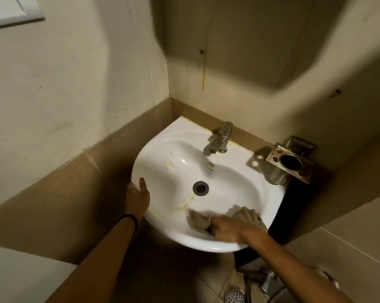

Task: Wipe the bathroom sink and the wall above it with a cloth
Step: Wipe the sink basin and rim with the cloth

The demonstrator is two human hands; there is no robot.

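A white corner sink point(239, 184) with a round metal drain point(200, 188) and a chrome tap point(220, 138) fills the middle of the view. My right hand point(225, 228) is shut on a beige cloth point(248, 216) and presses it on the near inside of the bowl; the cloth is blurred. My left hand point(137, 196) grips the sink's left rim, thumb on top. Yellowish streaks show on the bowl's left side. The cream wall point(228, 68) rises behind the tap.
A rusty metal cup and toothbrush holder point(290, 161) is fixed on the wall to the right of the sink. Brown tiles band the wall base. A shower head point(235, 295) and hose fittings lie below on the tiled floor. A white frame point(11, 12) hangs top left.
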